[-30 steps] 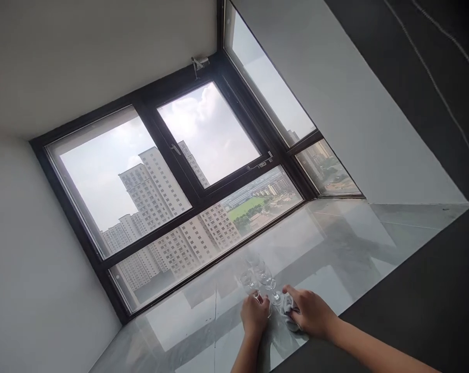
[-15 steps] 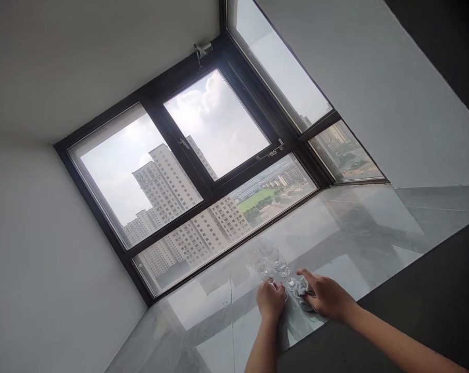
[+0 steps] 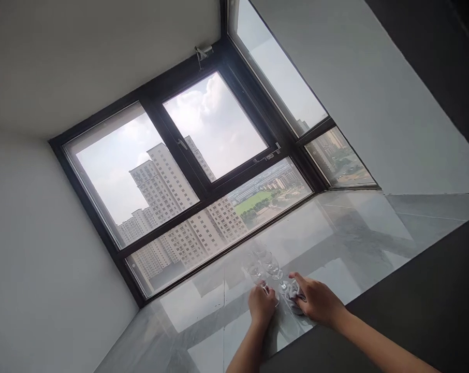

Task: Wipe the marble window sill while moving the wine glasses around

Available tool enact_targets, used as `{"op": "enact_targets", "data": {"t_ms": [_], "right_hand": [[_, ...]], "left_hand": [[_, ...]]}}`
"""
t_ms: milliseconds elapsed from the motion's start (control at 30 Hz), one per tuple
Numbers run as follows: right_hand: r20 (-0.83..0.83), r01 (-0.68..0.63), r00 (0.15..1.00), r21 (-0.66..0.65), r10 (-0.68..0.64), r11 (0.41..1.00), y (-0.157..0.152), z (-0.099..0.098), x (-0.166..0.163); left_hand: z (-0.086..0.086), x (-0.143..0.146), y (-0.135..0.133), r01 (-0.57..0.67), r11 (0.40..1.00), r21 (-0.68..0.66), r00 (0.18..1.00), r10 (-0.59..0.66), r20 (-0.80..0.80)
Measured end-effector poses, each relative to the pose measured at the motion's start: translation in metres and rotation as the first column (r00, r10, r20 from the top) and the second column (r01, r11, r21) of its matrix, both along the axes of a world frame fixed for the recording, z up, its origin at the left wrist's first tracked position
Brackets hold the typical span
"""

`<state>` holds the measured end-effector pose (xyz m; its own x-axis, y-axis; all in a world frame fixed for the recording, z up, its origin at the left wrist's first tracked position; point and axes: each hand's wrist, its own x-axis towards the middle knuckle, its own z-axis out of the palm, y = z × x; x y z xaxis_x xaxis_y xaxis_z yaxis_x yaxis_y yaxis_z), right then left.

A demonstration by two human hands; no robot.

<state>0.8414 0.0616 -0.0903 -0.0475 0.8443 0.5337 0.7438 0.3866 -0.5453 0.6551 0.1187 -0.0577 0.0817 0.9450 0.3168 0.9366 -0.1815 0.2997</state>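
My left hand (image 3: 262, 304) is closed around the stem of a clear wine glass (image 3: 255, 270), whose bowl points away toward the window. Beside it my right hand (image 3: 320, 301) grips a crumpled grey cloth (image 3: 295, 294), with the index finger reaching forward over it. A second clear stemmed glass (image 3: 272, 267) stands just beyond the cloth, close to the first one. More clear glass (image 3: 260, 250) shows faintly behind these two; its outline blurs into the reflections. Whether the cloth touches a glass I cannot tell.
The glossy grey marble-look sill (image 3: 203, 321) reflects the window light. Its front edge runs diagonally beside my right forearm. A dark-framed window (image 3: 207, 196) closes off the far side, with a white wall (image 3: 44, 233) at the left and another wall (image 3: 374, 103) at the right.
The whole view has shifted slightly, so the window and both hands appear a little farther left. My hands keep their grips on the wine glass and the cloth.
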Motion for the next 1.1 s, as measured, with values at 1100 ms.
{"op": "enact_targets", "data": {"t_ms": [1100], "right_hand": [[0.068,0.009,0.998,-0.027,-0.007,1.0,-0.012,0.018,0.006]], "left_hand": [[0.021,-0.226,0.111,-0.601,0.758,-0.254,0.746,0.646,0.163]]}}
